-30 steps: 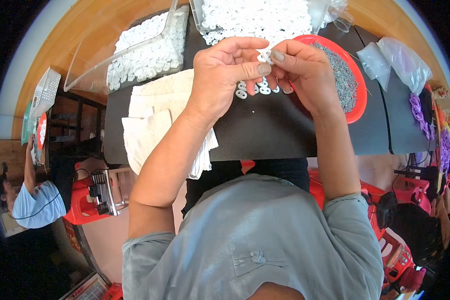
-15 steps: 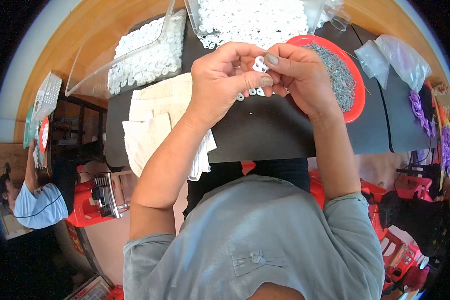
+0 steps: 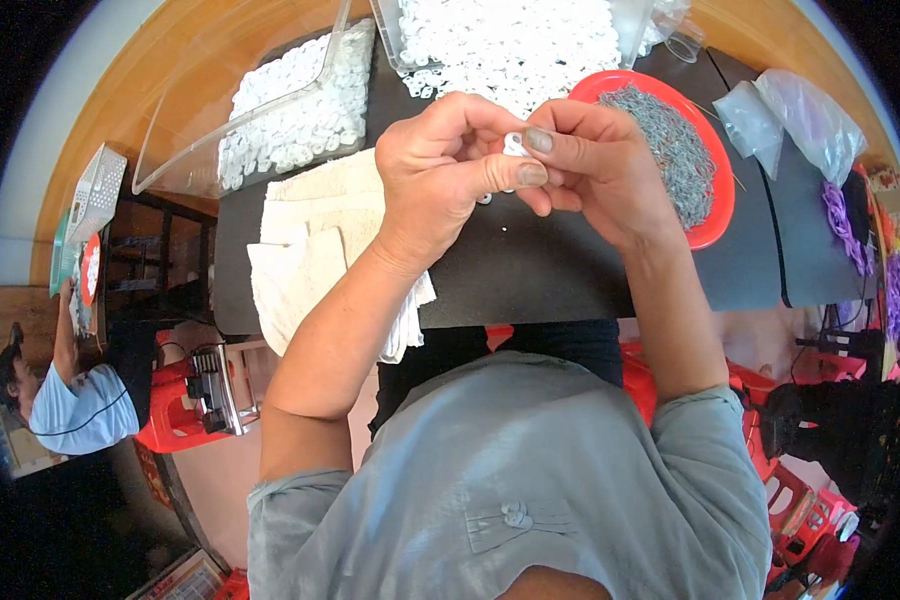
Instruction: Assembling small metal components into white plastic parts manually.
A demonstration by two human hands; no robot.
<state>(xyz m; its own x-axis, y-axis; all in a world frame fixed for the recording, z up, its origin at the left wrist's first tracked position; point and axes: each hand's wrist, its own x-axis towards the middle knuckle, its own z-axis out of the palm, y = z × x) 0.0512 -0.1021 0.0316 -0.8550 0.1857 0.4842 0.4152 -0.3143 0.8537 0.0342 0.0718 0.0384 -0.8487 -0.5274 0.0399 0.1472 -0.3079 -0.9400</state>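
Over the table's near middle, my left hand (image 3: 435, 165) and my right hand (image 3: 600, 160) meet fingertip to fingertip. Between them is a small white plastic piece with round holes (image 3: 514, 143), pinched by both. My left thumb lies along its near side, and my right thumb presses by its upper right. Fingers hide much of the piece, and I cannot make out whether a metal part is in it. Beneath the hands, a loose white piece (image 3: 485, 199) lies on the dark table. Right of my right hand sits a red bowl (image 3: 712, 235) with many thin grey metal pieces (image 3: 660, 130).
A clear bin (image 3: 390, 45) heaped with white pieces stands at the back. Left of it, another clear bin (image 3: 185, 165) holds more. Cream cloths (image 3: 310, 260) hang over the front edge. Plastic bags (image 3: 810, 125) lie at right. Another person (image 3: 85, 405) works far left.
Both hands have shifted slightly down, and the white piece has turned between the fingertips, showing less of itself. My right fingers have curled closer to my left thumb.
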